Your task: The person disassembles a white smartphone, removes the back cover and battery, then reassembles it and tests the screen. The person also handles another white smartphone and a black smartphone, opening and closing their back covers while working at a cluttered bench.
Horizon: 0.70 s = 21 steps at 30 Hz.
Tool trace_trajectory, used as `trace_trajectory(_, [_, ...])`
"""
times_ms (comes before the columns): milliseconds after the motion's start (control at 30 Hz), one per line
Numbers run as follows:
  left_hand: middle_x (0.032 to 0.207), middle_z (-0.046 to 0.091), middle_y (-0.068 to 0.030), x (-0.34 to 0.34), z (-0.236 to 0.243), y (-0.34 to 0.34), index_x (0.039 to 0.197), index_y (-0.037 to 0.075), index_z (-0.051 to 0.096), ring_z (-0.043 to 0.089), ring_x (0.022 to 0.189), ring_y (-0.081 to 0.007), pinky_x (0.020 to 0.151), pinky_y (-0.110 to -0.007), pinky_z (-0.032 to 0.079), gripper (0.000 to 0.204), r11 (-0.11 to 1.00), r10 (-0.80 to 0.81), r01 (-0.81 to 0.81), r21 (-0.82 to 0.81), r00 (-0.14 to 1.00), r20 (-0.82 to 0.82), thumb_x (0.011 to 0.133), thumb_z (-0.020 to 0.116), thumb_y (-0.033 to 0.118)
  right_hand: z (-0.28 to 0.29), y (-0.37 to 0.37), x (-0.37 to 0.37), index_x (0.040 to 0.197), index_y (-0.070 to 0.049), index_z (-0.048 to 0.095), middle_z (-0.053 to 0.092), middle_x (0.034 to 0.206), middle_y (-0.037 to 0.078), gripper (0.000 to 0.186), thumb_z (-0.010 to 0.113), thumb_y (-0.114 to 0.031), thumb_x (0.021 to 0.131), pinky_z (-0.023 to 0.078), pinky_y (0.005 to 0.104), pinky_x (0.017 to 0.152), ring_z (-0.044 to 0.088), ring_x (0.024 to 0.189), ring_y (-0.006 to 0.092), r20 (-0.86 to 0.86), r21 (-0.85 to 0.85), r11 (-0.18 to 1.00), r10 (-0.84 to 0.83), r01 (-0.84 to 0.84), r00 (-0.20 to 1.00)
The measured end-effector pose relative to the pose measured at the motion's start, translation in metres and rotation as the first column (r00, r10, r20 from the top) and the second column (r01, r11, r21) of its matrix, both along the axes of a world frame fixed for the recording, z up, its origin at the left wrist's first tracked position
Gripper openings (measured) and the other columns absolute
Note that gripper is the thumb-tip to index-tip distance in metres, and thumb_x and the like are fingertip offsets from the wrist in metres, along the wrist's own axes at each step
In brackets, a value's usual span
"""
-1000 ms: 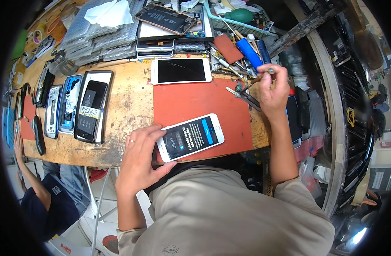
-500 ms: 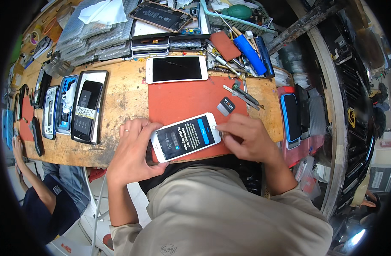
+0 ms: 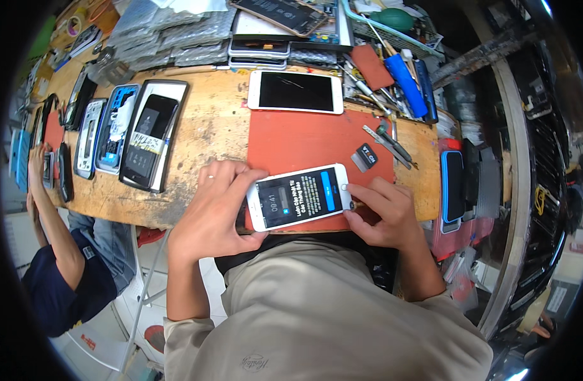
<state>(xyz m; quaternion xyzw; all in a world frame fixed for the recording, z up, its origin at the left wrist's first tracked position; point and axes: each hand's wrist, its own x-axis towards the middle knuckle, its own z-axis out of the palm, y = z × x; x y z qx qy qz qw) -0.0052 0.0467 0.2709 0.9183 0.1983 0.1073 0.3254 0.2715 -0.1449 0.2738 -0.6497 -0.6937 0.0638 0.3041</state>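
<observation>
over the red mat (image 3: 304, 143), the left hand (image 3: 207, 213) grasps the white phone (image 3: 301, 197); the right hand (image 3: 388, 213) is at its button end, hold unclear; keep it level and steady

The left grip (image 3: 210, 216) holds 1 lit white phone (image 3: 299, 197), the right grip (image 3: 389, 214) touching its right end.

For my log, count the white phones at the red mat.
2: lit phone between left hand and right hand; dark phone at the far edge of the red mat.

Opened phones (image 3: 118, 130) and tools (image 3: 406, 88) suggest a workshop.
</observation>
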Motion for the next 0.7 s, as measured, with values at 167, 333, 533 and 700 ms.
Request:
trace_trajectory(167, [0.118,0.054,-0.0161,0.0,-0.004,0.002,0.135,0.007,0.062,0.051,0.115,-0.0378,0.105,-0.047,0.039,0.083,1.0,-0.004,0.004,0.0,1.0,0.012,0.059,0.088,0.024,-0.013,-0.002,-0.001,0.113,-0.002,0.075,0.065,0.083,0.006,0.046,0.089,-0.017,0.072,0.05,0.0318,0.054,0.067,0.064,0.0209,-0.019,0.03,0.999,-0.027,0.027,0.999])
trace_trajectory(333, [0.117,0.054,-0.0155,0.002,-0.003,0.001,0.133,0.008,0.063,0.052,0.113,-0.0374,0.104,-0.047,0.039,0.08,1.0,0.009,-0.009,0.002,1.0,0.011,0.058,0.088,0.024,-0.024,0.0,0.0,0.12,-0.002,0.074,0.068,0.094,0.008,0.055,0.091,-0.021,0.071,0.05,0.0319,0.055,0.069,0.068,0.0212,-0.032,0.093,0.994,-0.046,0.049,0.998])
trace_trajectory(533, [0.116,0.055,-0.0158,0.007,-0.002,-0.009,0.131,0.007,0.063,0.053,0.113,-0.0376,0.104,-0.047,0.039,0.08,0.995,0.075,-0.077,0.07,0.997,0.028,0.058,0.089,0.029,-0.024,0.0,0.0,0.122,-0.002,0.073,0.069,0.1,0.01,0.059,0.091,-0.021,0.07,0.052,0.0322,0.057,0.071,0.073,0.0222,-0.036,0.085,0.995,-0.046,0.049,0.998])
trace_trajectory(700, [0.117,0.056,-0.0157,0.011,-0.007,-0.023,0.129,0.008,0.063,0.053,0.113,-0.037,0.101,-0.049,0.04,0.081,0.975,0.17,-0.174,0.139,0.984,0.044,0.058,0.089,0.035,-0.024,-0.001,0.0,0.122,-0.001,0.073,0.07,0.1,0.01,0.058,0.089,-0.019,0.07,0.053,0.033,0.058,0.071,0.074,0.0232,-0.049,0.079,0.996,-0.043,0.047,0.998])
